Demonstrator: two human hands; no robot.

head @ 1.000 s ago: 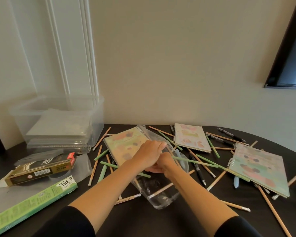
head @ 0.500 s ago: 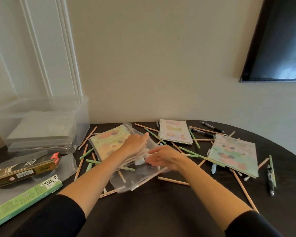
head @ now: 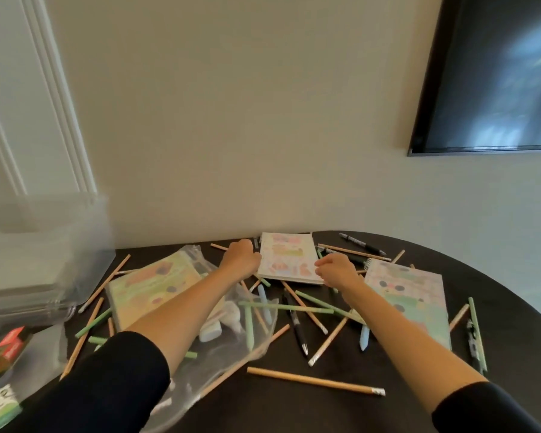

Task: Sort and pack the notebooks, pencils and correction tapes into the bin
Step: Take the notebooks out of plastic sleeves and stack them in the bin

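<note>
The left fingers (head: 251, 252) are curled at the left edge of the small spiral notebook (head: 289, 256), and the right fingers (head: 321, 266) are curled at its near right corner. Motion blur hides whether either set has closed on the cover or holds anything at all. The notebook lies flat on the dark worktop (head: 325, 410) between the two sets of fingers, and the clear bin (head: 85, 245) stands well off to their left. The likely trouble is the loose pencils (head: 306, 310) that run under and against the notebook's near edge: a lift by the edges could drag or roll them across the worktop. The left forearm crosses a clear pouch (head: 231, 360) holding what look like white correction tapes (head: 211, 332), and a careless pull back could sweep that along. Half a second earlier both hands were closer to the person, working at that pouch beside the peach-and-green notebook (head: 150, 285). They have since let it lie slack and reached past it to the notebook by the wall, and the view has swung so that the bin is cropped.
</note>
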